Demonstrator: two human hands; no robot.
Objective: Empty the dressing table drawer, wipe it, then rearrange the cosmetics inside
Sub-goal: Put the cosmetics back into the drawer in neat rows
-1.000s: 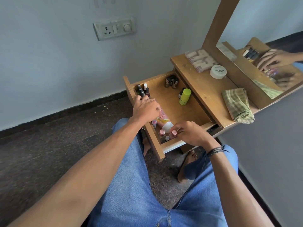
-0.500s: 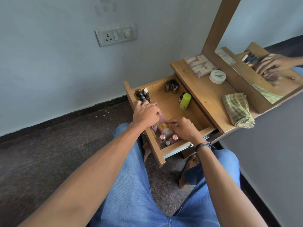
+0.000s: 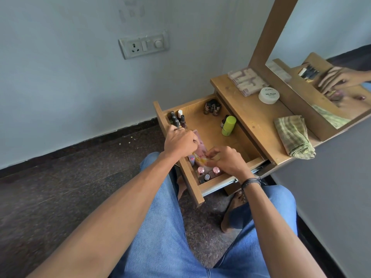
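Note:
The wooden drawer [image 3: 212, 119] stands pulled out of the dressing table. My left hand [image 3: 180, 142] and my right hand [image 3: 227, 160] both grip a pink tube [image 3: 200, 150] lying along the drawer's left side. Below it stand small pink-capped bottles [image 3: 207, 172] in the near corner. Dark nail polish bottles [image 3: 177, 119] fill the far left corner, brown bottles [image 3: 212, 106] the far right corner, and a lime green bottle [image 3: 228, 125] leans by the right wall.
On the table top [image 3: 249, 117] lie a clear case of small containers [image 3: 248, 81], a white round jar [image 3: 269, 95] and a folded green checked cloth [image 3: 293, 136]. A mirror [image 3: 321, 57] rises behind. My knees in blue jeans are under the drawer.
My right hand moved from the drawer's near corner up to the pink tube, joining my left hand on it. The view tilted slightly downward.

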